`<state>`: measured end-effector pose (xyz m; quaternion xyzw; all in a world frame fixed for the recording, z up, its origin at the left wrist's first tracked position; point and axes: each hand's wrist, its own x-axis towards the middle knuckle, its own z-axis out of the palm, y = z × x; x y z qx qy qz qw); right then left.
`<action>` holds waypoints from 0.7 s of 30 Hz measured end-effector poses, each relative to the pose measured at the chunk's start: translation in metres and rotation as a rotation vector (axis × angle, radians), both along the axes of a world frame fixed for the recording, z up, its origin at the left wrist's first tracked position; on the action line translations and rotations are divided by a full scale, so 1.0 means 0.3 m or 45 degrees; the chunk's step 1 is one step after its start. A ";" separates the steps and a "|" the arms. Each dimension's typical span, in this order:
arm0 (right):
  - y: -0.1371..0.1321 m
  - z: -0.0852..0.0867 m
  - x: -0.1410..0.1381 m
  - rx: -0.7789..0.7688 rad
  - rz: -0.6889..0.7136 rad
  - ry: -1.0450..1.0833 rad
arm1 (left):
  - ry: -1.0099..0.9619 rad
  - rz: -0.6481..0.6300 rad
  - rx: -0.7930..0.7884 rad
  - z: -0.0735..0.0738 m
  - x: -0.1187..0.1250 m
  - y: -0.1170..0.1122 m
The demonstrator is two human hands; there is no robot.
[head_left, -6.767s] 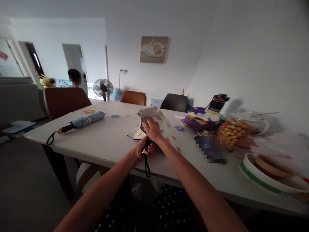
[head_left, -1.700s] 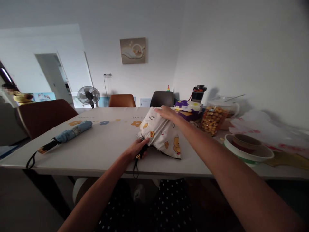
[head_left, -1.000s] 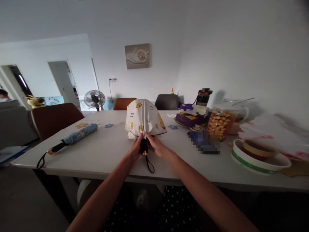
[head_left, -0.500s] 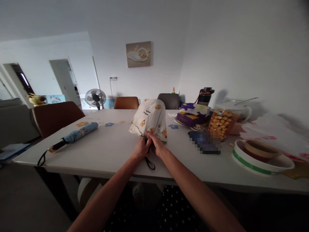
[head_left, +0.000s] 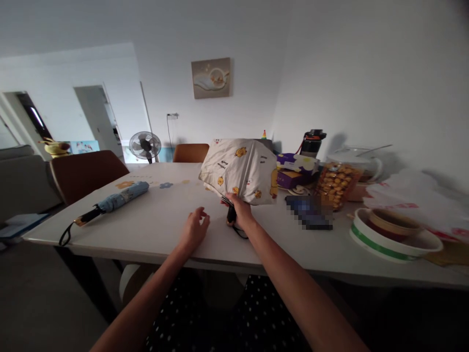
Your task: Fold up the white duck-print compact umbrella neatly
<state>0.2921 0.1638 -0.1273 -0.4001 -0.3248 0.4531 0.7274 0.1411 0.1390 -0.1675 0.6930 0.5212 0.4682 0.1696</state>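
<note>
- The right hand (head_left: 238,209) is closed around the white umbrella (head_left: 244,168), gripping it where cloth meets handle; loose fabric fans out above that hand, creased and thin, printed with yellow ducks and small lettering.
- Below the fingers, the umbrella's black handle (head_left: 231,214) ends in a gold-toned cap, with a strap looping off it.
- The left hand (head_left: 195,227) holds nothing, fingers parted and loosely curled, left of the handle; whether it touches the smooth white table (head_left: 146,234) is unclear.
- Farther left of that hand lies the blue umbrella (head_left: 122,195), a slim folded roll with its own strap.
- Right of the right hand are a dark pixelated object (head_left: 309,213), a clear jar (head_left: 335,186) of round golden pieces and 2 nested bowls (head_left: 395,242).
- The canopy partly covers a purple box (head_left: 293,179); the umbrella's shaft and ribs are mostly hidden.
</note>
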 end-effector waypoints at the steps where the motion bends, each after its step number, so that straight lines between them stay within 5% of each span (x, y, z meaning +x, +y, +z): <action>1: 0.004 -0.003 -0.002 -0.021 -0.028 -0.023 | -0.020 0.034 -0.062 0.000 -0.030 -0.001; 7: -0.002 -0.008 0.012 -0.094 -0.217 -0.226 | -0.206 0.004 -0.270 0.011 -0.074 0.018; 12: -0.020 0.003 0.014 -0.140 -0.096 -0.269 | -0.362 -0.031 -0.321 0.043 -0.064 0.025; 17: -0.041 0.011 0.016 -0.204 0.259 -0.136 | -0.559 -0.110 -0.334 0.158 -0.043 0.088; 21: -0.047 0.013 0.027 -0.169 0.501 -0.035 | -0.613 0.036 -0.228 0.282 0.001 0.167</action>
